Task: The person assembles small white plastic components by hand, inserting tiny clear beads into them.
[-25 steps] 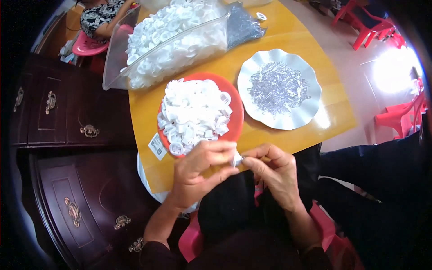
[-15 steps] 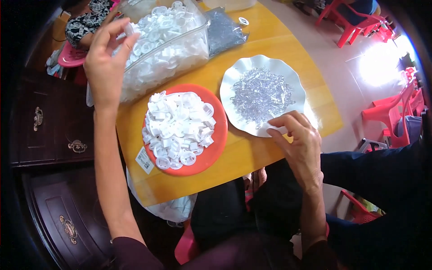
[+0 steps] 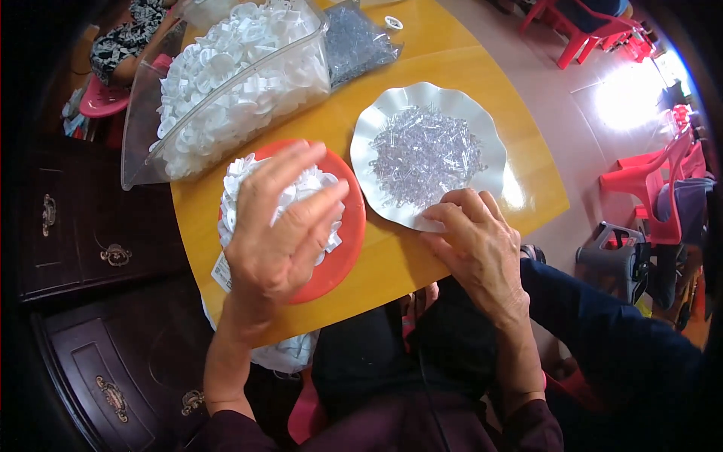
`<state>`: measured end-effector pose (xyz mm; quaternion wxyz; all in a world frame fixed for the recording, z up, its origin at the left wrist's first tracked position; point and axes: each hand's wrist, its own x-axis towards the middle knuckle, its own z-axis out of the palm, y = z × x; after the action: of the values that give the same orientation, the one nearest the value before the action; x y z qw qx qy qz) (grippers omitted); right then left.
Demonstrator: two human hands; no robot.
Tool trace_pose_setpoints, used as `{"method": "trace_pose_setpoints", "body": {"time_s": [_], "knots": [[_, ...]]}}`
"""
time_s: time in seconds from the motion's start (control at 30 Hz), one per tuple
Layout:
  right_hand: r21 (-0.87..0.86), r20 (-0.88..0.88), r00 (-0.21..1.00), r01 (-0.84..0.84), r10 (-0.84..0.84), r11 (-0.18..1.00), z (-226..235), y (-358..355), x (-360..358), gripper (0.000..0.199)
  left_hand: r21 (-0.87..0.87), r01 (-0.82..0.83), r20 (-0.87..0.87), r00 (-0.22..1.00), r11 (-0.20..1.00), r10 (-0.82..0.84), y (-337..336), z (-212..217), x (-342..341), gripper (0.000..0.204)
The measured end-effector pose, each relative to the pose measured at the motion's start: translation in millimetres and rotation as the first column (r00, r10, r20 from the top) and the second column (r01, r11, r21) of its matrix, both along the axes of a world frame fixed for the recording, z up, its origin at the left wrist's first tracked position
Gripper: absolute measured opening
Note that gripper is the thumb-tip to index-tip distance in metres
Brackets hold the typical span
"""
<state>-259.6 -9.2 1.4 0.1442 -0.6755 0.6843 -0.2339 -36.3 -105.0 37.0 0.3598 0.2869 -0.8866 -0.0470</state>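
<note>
My left hand is open, fingers spread, above an orange plate heaped with small white plastic parts. Nothing shows between its fingers, and it hides much of the heap. At the near rim of a white scalloped plate, my right hand has thumb and fingers pinched together; what they hold, if anything, blends with the white rim. Many small clear plastic pieces lie piled on that scalloped plate.
A clear plastic tub full of white parts stands at the far left of the yellow table. Beside it lie a bag of small pieces and one white part. Dark drawers stand left; red chairs stand right.
My left hand has come down from above the tub to over the orange plate, and the white part between its fingers no longer shows. My right hand remains at the scalloped plate's rim.
</note>
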Motion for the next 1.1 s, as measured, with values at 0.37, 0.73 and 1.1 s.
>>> {"method": "trace_pose_setpoints", "body": {"time_s": [0.37, 0.73, 1.1], "knots": [[-0.232, 0.209, 0.975, 0.118, -0.069, 0.966, -10, 7, 0, 0.011, 0.237, 0.019, -0.031, 0.999, 0.971, -0.012, 50, -18, 12, 0.032], [0.374, 0.911, -0.128, -0.144, -0.392, 0.916, -16, 32, 57, 0.015, 0.915, 0.361, -0.402, 0.851, 0.179, 0.338, 96, -27, 23, 0.025], [0.206, 0.948, 0.283, -0.187, -0.148, 0.961, -24, 42, 80, 0.012, 0.923, 0.263, -0.362, 0.840, 0.281, 0.404, 114, -37, 40, 0.006]]}}
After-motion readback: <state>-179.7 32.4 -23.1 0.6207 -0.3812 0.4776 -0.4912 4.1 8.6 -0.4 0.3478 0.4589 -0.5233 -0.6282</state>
